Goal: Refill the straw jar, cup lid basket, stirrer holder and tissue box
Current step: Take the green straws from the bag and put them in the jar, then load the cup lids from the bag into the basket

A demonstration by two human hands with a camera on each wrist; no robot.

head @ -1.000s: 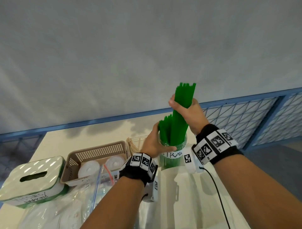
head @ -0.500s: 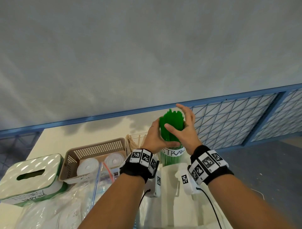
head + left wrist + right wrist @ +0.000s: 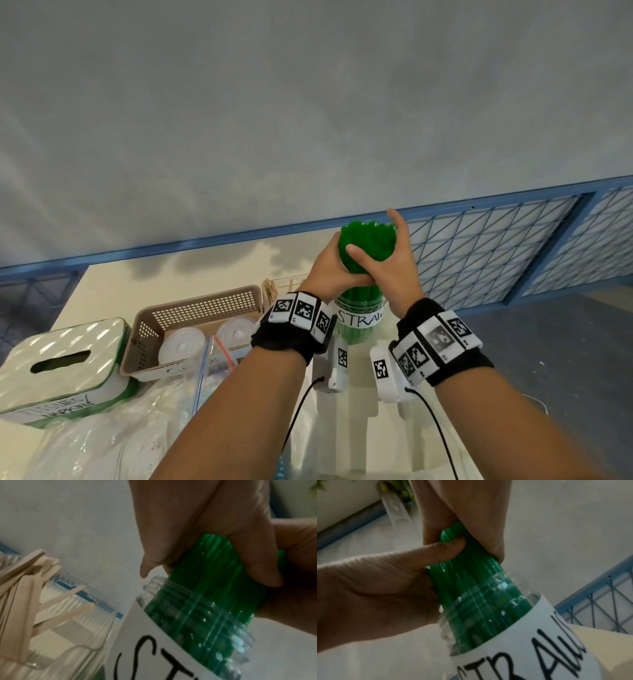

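Two hands are clasping green straws (image 3: 368,240) in the straw jar (image 3: 359,320)
The left hand (image 3: 327,265) and right hand (image 3: 397,274) are curling round them, the jar standing just right of the stirrer holder (image 3: 101,615).

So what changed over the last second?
The straws went down from above into the jar. The right hand let go its fist high on the bundle and now holds the straws just above the jar mouth, opposite the left hand. Left hand stays round the straws; jar, basket, tissue box unmoved.
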